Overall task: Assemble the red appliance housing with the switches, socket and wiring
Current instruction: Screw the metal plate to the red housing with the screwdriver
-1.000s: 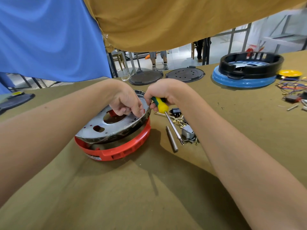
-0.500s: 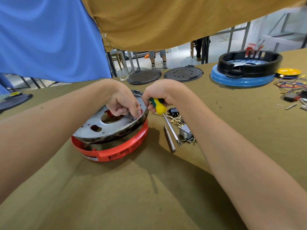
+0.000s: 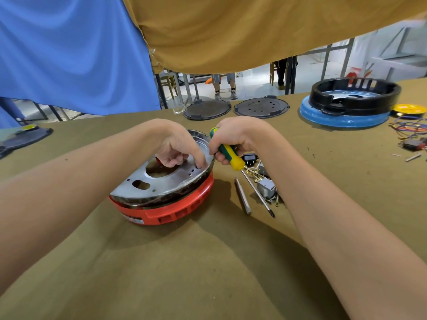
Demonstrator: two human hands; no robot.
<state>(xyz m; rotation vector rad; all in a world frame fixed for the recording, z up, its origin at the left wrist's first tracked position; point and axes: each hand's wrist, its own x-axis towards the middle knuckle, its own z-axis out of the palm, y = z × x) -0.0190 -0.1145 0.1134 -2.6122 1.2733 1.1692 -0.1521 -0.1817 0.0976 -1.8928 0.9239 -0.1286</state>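
The red housing (image 3: 175, 212) lies on the brown table with a shiny metal plate (image 3: 161, 183) sitting tilted on top, its far right side raised. My left hand (image 3: 178, 147) is over the plate, fingers curled at its centre opening and the index tip pressed beside a small hole near the rim. My right hand (image 3: 233, 137) grips the green and yellow handle of a screwdriver (image 3: 231, 155), whose shaft slants down to the right over the table. A black socket (image 3: 250, 157), a grey switch part (image 3: 265, 188) and brass terminals lie just right of the housing.
A loose metal rod (image 3: 242, 197) lies beside the screwdriver shaft. At the back right, a black ring on a blue base (image 3: 346, 105), a yellow dish (image 3: 409, 108) and coloured wires (image 3: 411, 130). Two dark round lids (image 3: 208, 109) sit at the far edge, under hanging cloth.
Both hands stay at the plate's far right rim. My left fingers have shifted slightly on the plate, and the screwdriver is held as before.
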